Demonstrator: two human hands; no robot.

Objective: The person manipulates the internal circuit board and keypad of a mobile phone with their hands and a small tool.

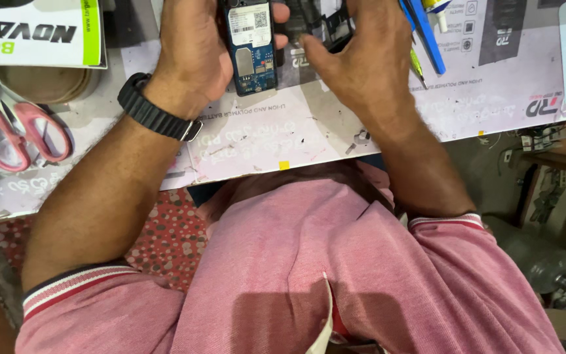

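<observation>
My left hand (194, 49) grips an opened small phone (251, 49) with a blue circuit board showing, held upright above the table edge. A black watch (155, 108) sits on that wrist. My right hand (361, 62) hovers just right of the phone, fingers spread, thumb pointing toward it, over a dark phone part (325, 29) lying on the mat. Whether the right fingers touch that part is hidden by the hand.
A printed white work mat (492, 85) covers the table. Pink-handled scissors (14, 134) lie at the left beside a round tan object (40, 82) and a white-and-green box (34, 33). Blue tweezers (427, 33) and a thin screwdriver (417, 65) lie right of my right hand.
</observation>
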